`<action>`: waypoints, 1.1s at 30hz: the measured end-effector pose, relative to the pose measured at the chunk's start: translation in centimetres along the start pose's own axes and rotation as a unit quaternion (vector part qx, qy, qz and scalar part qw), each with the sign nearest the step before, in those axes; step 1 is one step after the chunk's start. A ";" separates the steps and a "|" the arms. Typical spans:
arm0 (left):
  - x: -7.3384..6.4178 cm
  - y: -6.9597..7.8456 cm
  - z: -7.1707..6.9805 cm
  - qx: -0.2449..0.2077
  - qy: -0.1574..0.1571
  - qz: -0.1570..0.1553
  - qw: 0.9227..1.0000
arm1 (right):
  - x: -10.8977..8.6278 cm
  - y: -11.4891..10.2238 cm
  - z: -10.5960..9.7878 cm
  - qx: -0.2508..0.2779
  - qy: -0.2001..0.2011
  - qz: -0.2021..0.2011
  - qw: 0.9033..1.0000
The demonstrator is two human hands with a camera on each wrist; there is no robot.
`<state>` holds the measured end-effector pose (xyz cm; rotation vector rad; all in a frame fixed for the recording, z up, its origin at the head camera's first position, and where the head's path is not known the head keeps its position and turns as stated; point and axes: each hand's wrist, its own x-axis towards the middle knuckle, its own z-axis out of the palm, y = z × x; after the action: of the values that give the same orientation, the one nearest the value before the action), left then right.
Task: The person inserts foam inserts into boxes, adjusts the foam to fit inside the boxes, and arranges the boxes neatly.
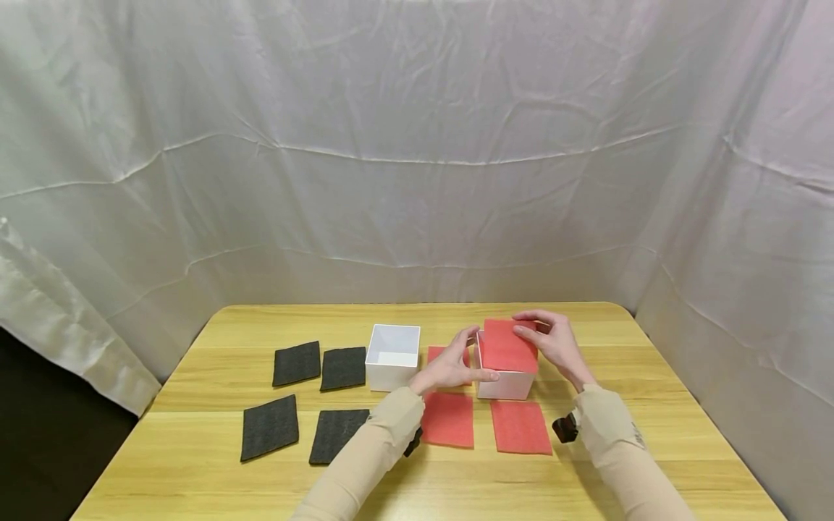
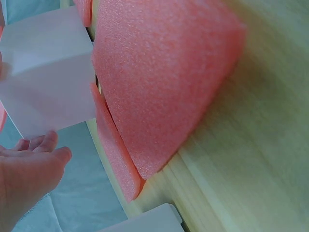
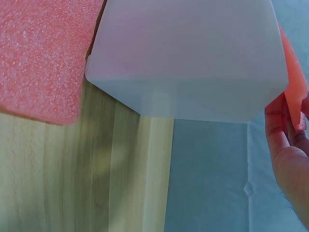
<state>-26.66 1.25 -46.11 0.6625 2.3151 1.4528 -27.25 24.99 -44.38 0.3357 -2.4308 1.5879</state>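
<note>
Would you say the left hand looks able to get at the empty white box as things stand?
Probably yes: the left hand rests by the right-hand box, and the empty white box stands just beside it with nothing between.

Long beige sleeves, black wrist-mounted cameras, bare hands

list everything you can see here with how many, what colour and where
black pads: four, black, left part of the table, two rows of two
red pads: four, red; two flat at the front, one mostly hidden behind the left hand, one atop the right box
boxes: two, white; one open at centre, one right of it under a red pad
table: one, light wood
cloth: white, draped behind and at the sides
left hand: touches the right box's left side
right hand: grip on the top red pad
</note>
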 end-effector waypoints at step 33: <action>0.1 -0.1 0.0 0.006 0.001 -0.002 1.000 | 0.8 -0.1 1.1 -0.148 -0.041 -0.011 0.988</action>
<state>-26.75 1.24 -46.16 0.6596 2.3272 1.4378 -28.05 23.85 -44.45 0.3779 -2.6644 1.2016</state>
